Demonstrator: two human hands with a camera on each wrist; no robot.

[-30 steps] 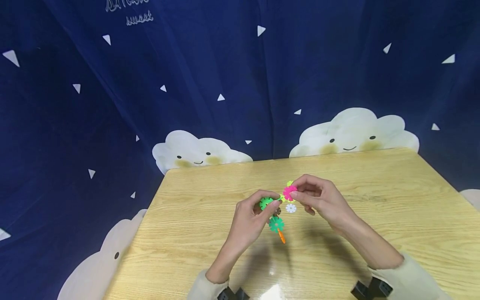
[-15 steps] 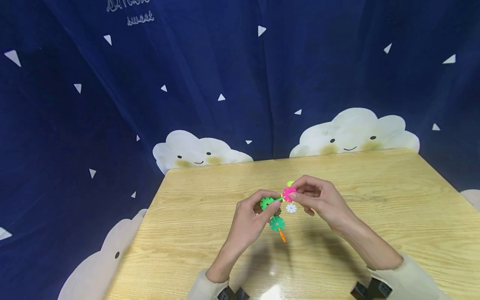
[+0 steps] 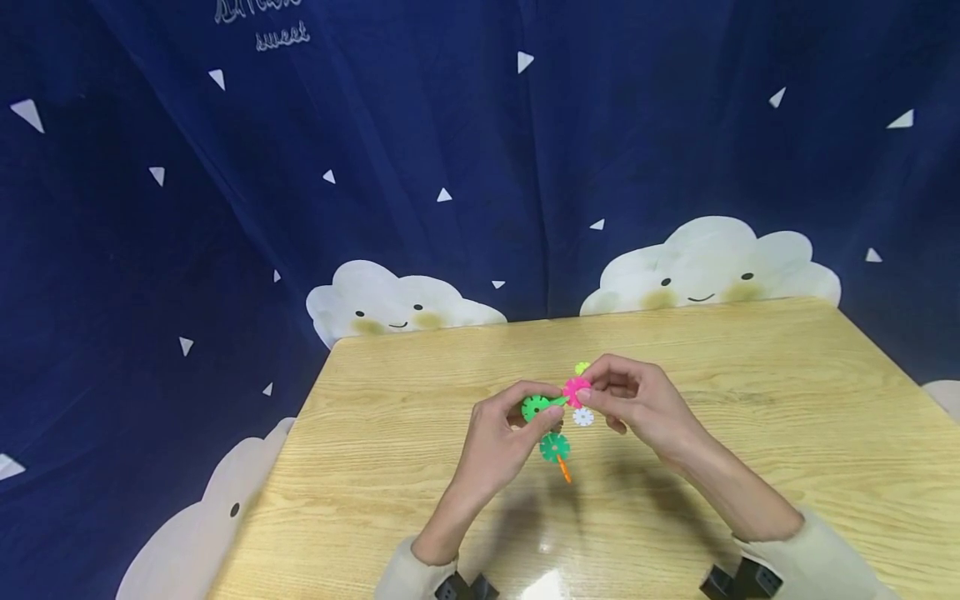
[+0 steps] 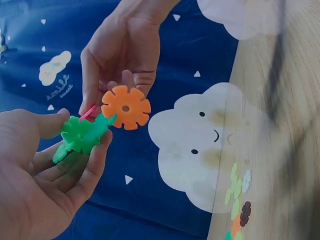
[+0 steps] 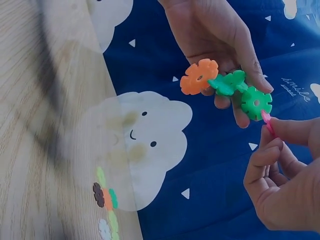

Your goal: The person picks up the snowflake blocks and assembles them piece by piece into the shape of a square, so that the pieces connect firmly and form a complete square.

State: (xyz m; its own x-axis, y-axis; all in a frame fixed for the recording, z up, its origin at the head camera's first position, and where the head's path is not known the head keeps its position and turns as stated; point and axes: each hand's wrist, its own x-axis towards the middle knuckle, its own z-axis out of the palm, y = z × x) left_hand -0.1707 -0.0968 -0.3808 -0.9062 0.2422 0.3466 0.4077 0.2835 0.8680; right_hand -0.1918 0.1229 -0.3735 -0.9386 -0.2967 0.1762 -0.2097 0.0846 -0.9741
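My left hand (image 3: 495, 437) holds a joined chain of notched plastic discs above the table, thumb against fingers. In the head view the chain shows a bright green disc (image 3: 532, 407), a teal-green disc (image 3: 550, 454) below it and an orange disc (image 3: 565, 472) seen edge-on. Between the thumb and fingers of my right hand (image 3: 648, 408) is a pink notched disc (image 3: 574, 388). In the right wrist view the pink disc (image 5: 268, 121) meets the rim of a green disc (image 5: 248, 102); how deep it sits in a notch cannot be told.
Loose discs lie on the wooden table (image 3: 750, 400) beyond the hands: a yellow one (image 3: 582, 367), a white one (image 3: 583, 416) and, in the right wrist view, a dark brown one (image 5: 97, 195) among others. A dark blue curtain (image 3: 420, 125) with clouds hangs behind.
My right hand has shifted slightly left and down with the pink disc, closer to the green disc. My left hand has barely moved.
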